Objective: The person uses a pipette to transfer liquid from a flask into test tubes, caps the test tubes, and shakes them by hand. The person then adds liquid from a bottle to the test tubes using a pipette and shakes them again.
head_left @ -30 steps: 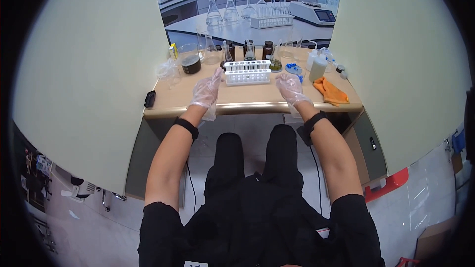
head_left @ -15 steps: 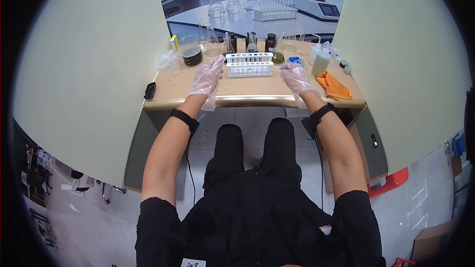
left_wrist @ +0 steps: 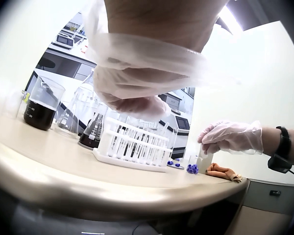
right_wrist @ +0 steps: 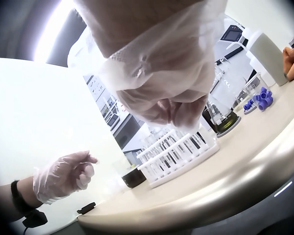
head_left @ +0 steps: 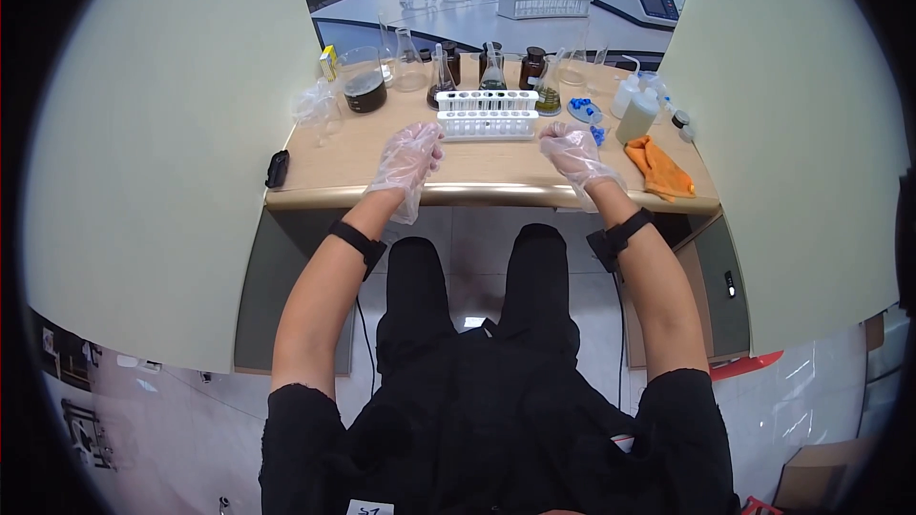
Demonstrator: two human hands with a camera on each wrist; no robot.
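A white test tube rack [head_left: 488,125] with clear tubes stands near the middle of the table. In a clear plastic glove, the left hand [head_left: 408,162] hovers just off its left end, fingers loosely curled and holding nothing. The gloved right hand [head_left: 576,153] is off the other end, loosely curled and also empty. Tubes in the rack [left_wrist: 132,147] stand upright in the left wrist view. Seen from the right wrist, the left hand [right_wrist: 63,176] is raised above the table. Part of the right hand's fingers is hidden by its glove and wrist in that view.
Flasks with dark and green liquid [head_left: 548,100] and brown bottles [head_left: 532,67] stand behind the rack. A beaker of dark liquid [head_left: 364,93] is at left. Blue caps [head_left: 582,109], a squeeze bottle [head_left: 637,115] and an orange cloth [head_left: 660,169] lie or stand at right.
The head view has shifted, with the flasks behind the rack showing more fully. The left hand has drawn slightly back from the rack towards the table's front edge. Both hands remain empty.
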